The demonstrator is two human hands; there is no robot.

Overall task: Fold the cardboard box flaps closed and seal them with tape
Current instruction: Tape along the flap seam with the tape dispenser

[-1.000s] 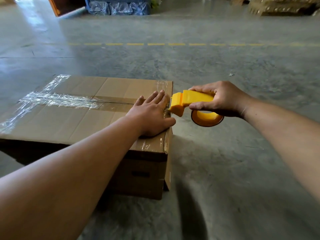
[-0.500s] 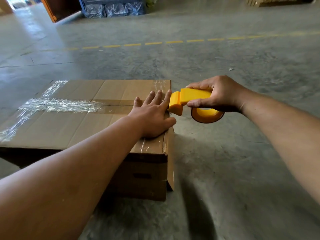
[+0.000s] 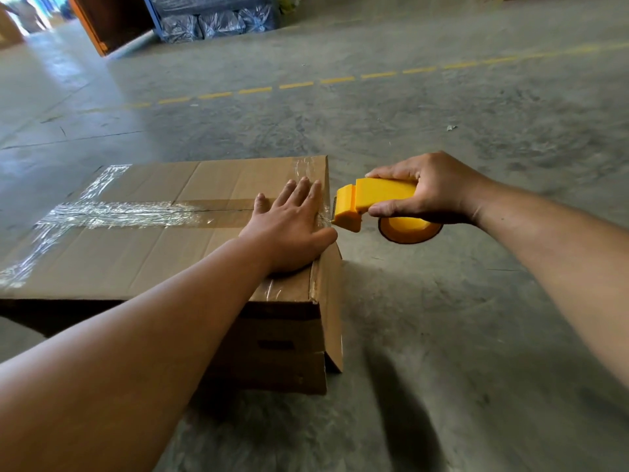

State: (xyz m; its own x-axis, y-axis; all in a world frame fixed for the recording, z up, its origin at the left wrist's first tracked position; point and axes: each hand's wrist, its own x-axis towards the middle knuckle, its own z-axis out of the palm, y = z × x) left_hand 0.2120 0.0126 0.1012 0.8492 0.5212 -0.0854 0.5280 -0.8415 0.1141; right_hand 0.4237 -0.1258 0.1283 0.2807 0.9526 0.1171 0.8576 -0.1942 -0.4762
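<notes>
- Resting on the concrete floor [image 3: 442,335], cardboard box [image 3: 143,267] is cut off at left; no print legible.
- Flaps closed; clear tape [image 3: 112,212] covers the centre seam, crinkled.
- Left hand [image 3: 289,229] lies flat and unclenched at the right edge.
- Right hand [image 3: 432,189] clenches yellow tape dispenser [image 3: 371,199], just beside that edge.

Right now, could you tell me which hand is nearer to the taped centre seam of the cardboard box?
Left. The left hand lies flat on the box top, covering the seam at its right end. The right hand is off the box's right edge, holding the yellow tape dispenser.
</notes>
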